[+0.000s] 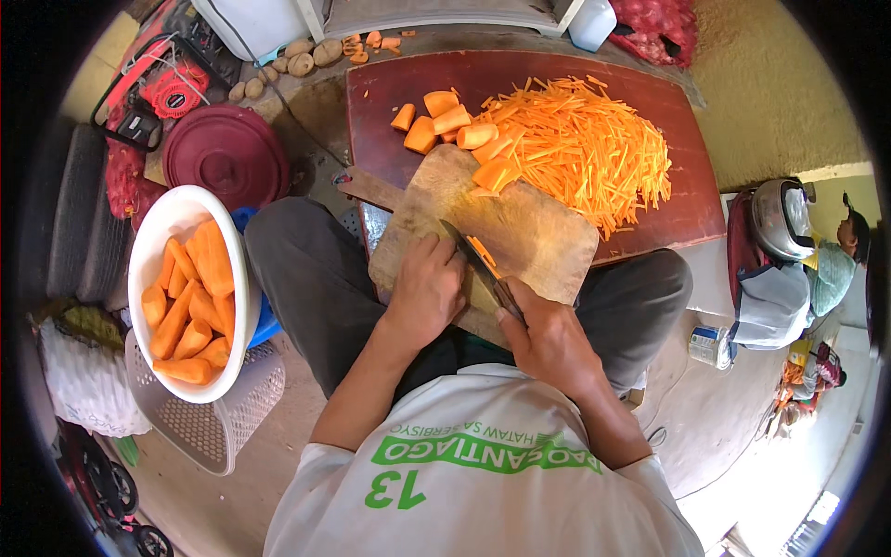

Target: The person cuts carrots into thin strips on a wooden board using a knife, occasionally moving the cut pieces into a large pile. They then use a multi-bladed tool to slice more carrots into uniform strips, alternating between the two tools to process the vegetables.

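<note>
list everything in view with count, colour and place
flat rectangular table: one, dark red, top centre
handled wooden cutting board: one, brown, centre
metal knife: one, dark, over the board
thin carrot shreds: many, orange, heaped on the table
thick carrot chunks: several, orange, beside the shreds
round plastic tub: one, white, left
whole peeled carrots: several, orange, in the tub
perforated basket: one, grey, by the tub
round lid: one, dark red, upper left
round potatoes: several, brown, top left
framed machine: one, red-black, top left
legs: two, grey-trousered, beside the board
left hand: one, bare, on the board
right hand: one, bare, gripping the knife
</note>
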Motion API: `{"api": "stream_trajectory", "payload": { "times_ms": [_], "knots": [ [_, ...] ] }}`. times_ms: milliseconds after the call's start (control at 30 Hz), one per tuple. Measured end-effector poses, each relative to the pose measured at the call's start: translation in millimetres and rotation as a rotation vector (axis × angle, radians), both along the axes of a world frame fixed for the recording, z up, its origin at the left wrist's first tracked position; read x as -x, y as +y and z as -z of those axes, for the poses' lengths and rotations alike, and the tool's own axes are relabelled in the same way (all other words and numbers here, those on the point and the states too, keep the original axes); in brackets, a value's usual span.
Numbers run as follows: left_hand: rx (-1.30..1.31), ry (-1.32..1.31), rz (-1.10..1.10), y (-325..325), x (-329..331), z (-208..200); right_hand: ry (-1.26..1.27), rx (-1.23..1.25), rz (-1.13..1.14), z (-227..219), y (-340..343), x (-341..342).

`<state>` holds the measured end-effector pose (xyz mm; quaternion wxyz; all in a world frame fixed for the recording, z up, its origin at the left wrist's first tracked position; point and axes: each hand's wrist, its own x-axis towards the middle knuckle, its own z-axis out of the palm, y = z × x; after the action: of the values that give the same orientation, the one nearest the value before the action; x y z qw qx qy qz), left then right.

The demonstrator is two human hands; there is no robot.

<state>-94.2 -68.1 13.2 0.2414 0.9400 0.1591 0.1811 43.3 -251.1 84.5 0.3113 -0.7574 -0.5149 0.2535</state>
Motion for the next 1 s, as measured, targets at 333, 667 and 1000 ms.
{"api": "stream_trajectory", "payload": {
  "times_ms": [333, 667, 1000],
  "knots": [
    [0.039, -0.079, -0.053, 5, 2, 8, 0.194, -0.071, 0.176, -10, -6, -20],
    [0.000, -0.333, -0.307, 16, -3, 10, 0.219, -0.050, 0.020, -9, -18, -34],
    [-0.068, -0.224, -0.157, 9, -10, 12, -0.009, -0.020, 0.125, -6, -24, -154]
  ]
}}
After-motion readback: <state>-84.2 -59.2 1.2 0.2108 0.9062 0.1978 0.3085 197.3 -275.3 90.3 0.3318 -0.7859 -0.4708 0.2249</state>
